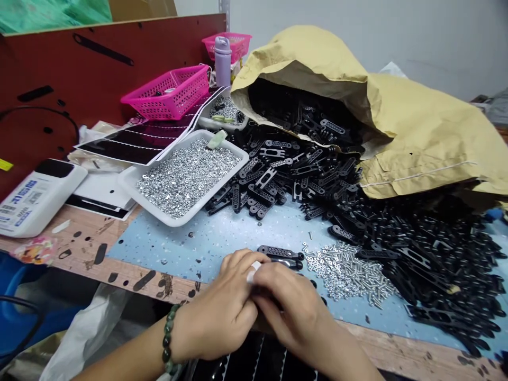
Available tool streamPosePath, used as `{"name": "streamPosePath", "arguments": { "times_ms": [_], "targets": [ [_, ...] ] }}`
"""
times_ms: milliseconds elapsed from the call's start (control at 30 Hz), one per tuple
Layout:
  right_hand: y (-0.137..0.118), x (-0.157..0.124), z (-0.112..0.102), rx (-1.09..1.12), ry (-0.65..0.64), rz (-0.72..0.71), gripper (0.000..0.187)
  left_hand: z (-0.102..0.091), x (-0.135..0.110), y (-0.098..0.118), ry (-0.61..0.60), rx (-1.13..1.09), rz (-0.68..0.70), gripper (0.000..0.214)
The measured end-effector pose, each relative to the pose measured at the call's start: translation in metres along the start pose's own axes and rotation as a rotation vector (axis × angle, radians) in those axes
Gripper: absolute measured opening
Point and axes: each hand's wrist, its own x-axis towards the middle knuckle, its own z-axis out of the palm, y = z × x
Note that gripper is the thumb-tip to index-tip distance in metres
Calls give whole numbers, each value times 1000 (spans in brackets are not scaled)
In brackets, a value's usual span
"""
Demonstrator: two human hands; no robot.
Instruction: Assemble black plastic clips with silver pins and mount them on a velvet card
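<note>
My left hand (226, 307), with a green bead bracelet (169, 338) on its wrist, is closed and bent over at the table's front edge. Against it presses my right hand (296, 301), its thumb and fingers curled in a pinch. Whatever lies between them is hidden by the fingers. A white wrap (253, 271) shows where the fingers meet. Just past the fingertips lie black perforated plastic arms (281, 252). To the right of these, a loose pile of small silver screws and nuts (349, 272) is spread on the blue speckled mat (174, 246).
A white tray of silver nuts (186, 180) stands left of centre. Black plastic pieces (436, 254) spill from a yellow paper sack (428, 132) across the right. Pink baskets (169, 98), a purple bottle (223, 61) and a white device (39, 196) stand farther back and left.
</note>
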Motion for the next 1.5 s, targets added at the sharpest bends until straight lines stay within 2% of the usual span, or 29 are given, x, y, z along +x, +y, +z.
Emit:
{"name": "streamPosePath", "arguments": {
  "times_ms": [67,133,200,233,300,400,567,800,1033,1133,1267,1333,1400,1467,1500],
  "targets": [
    [-2,-1,-2,53,7,13,21,0,-1,-1,60,-54,-37,56],
    [5,-4,-9,135,134,189,16,2,-3,-5,165,-51,-85,50],
    [18,-5,-16,266,292,428,12,4,-3,-10,202,49,-84,48],
    [25,-5,-19,334,356,531,14,6,-3,-12,178,126,-63,49],
    [37,-3,-19,451,400,655,19,11,-2,-17,96,274,-11,52],
    [50,2,-11,519,370,710,24,16,-1,-21,54,394,36,55],
    [57,5,2,441,315,712,22,17,-1,-22,64,431,72,58],
    [58,8,-1,421,288,735,21,14,-1,-22,54,447,79,57],
    [58,11,-2,279,192,762,18,16,10,-14,97,424,41,49],
    [60,15,-3,124,183,746,10,19,16,-12,90,414,24,44],
    [63,15,-11,-247,148,727,25,20,18,-12,89,402,16,43],
    [62,4,-16,-374,196,654,31,19,16,-13,74,379,-11,45],
    [57,-17,-17,-402,326,517,33,18,13,-15,38,318,-42,56],
    [50,-44,-10,-383,455,426,36,20,11,-18,-18,243,-48,85],
    [46,-56,-4,-386,488,427,39,22,10,-19,-51,216,-35,101]
  ]
}}
